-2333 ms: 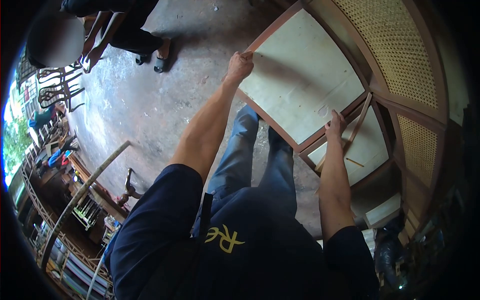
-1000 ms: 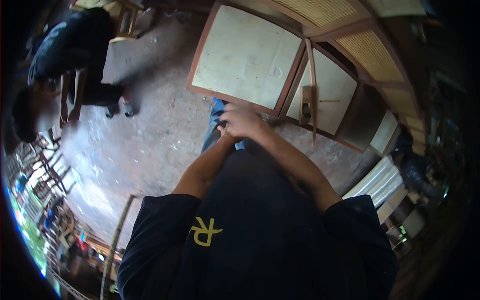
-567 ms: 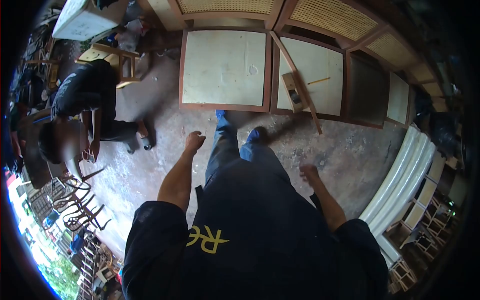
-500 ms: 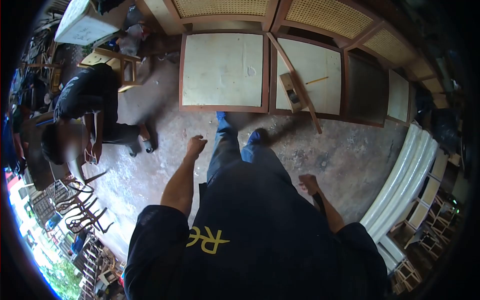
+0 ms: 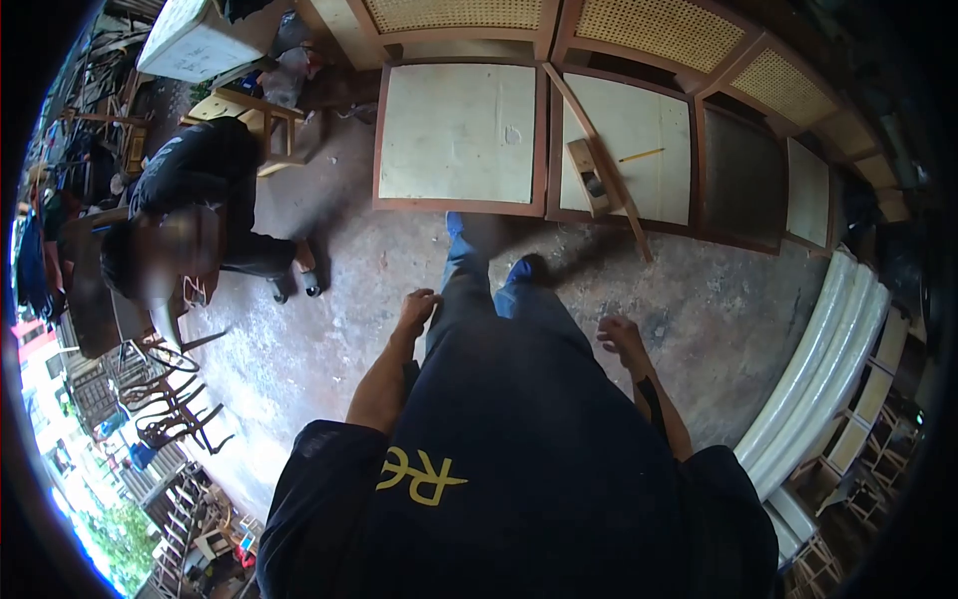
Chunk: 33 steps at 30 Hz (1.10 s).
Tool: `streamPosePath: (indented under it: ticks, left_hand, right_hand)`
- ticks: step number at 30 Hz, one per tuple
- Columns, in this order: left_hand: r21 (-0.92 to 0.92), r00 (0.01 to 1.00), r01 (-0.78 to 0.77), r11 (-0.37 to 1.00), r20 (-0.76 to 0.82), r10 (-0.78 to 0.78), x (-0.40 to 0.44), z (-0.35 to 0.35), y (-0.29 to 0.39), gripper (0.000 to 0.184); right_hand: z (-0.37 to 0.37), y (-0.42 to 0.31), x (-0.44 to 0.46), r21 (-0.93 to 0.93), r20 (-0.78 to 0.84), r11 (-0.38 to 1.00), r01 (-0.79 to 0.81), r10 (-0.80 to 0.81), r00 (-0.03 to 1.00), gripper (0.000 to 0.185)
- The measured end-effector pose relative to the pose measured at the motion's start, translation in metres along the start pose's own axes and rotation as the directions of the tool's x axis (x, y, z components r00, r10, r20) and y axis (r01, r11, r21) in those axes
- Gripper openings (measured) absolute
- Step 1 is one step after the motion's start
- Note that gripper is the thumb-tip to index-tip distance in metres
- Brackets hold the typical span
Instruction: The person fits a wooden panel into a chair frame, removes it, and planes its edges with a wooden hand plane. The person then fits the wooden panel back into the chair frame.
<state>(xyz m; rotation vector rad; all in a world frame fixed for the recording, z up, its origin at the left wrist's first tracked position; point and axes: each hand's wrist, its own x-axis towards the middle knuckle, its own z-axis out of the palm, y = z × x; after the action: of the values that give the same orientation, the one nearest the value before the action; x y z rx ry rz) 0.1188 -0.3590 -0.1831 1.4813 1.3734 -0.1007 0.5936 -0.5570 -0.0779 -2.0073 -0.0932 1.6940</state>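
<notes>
My left hand (image 5: pixel 418 306) hangs over the floor beside my leg, loosely bent and holding nothing visible. On the other side of my legs, my right hand (image 5: pixel 621 336) is empty, its fingers relaxed and slightly apart. Neither touches the furniture in front of me. A pale square panel in a reddish-brown frame (image 5: pixel 457 135) lies nearest my feet. To its right, a wooden hand plane (image 5: pixel 588 178), a long thin wooden strip (image 5: pixel 602 150) and a yellow pencil (image 5: pixel 642 155) rest on a second pale panel (image 5: pixel 671 118); the strip sticks out past its front edge.
Woven cane panels (image 5: pixel 659 28) rise behind the pale ones. At the left a person in dark clothes (image 5: pixel 200 170) bends forward near a wooden stool (image 5: pixel 271 130) and curved chair frames (image 5: pixel 172 404). Long plastic-wrapped rolls (image 5: pixel 810 364) lie on the right.
Both hands have left the framed panel, come together in front of me, then separated to my sides. The view has turned, so the panels now lie straight across the top.
</notes>
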Motion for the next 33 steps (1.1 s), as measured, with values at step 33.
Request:
streamPosePath:
  ticks: [33]
  left_hand:
    - [-0.631, 0.739, 0.535, 0.562, 0.028, -0.673, -0.047, -0.181, -0.173, 0.045]
  right_hand:
    - [0.183, -0.036, 0.067, 0.391, -0.065, 0.920, -0.035, 0.066, 0.996, 0.026]
